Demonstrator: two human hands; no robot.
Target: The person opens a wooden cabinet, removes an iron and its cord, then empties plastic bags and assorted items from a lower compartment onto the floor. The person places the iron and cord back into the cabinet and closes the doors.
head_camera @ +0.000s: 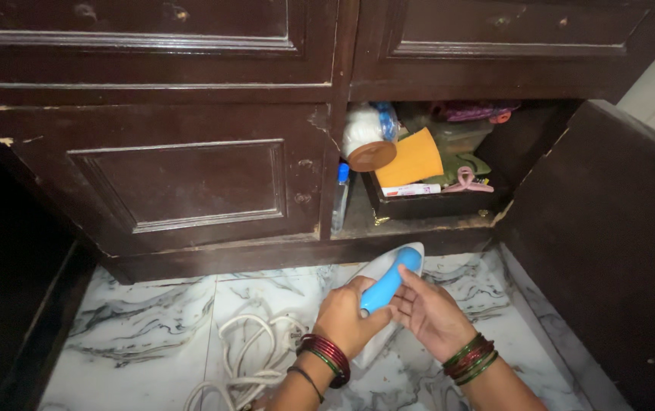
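Observation:
A white clothes iron (385, 265) with a light blue handle (390, 280) rests on the marble floor in front of a dark wooden cupboard. My left hand (345, 316) grips the rear of the blue handle. My right hand (428, 310) lies along the handle's right side, fingers spread against it. Both wrists wear red and green bangles. The iron's white cord (251, 354) lies coiled on the floor to the left of my left arm.
The cupboard's lower right door (609, 251) stands open. Inside are a jar with a brown lid (372, 154), an orange cloth (414, 161), a dark tray (434, 204) with small items and a clear bottle (340, 198). The left door (175, 183) is shut.

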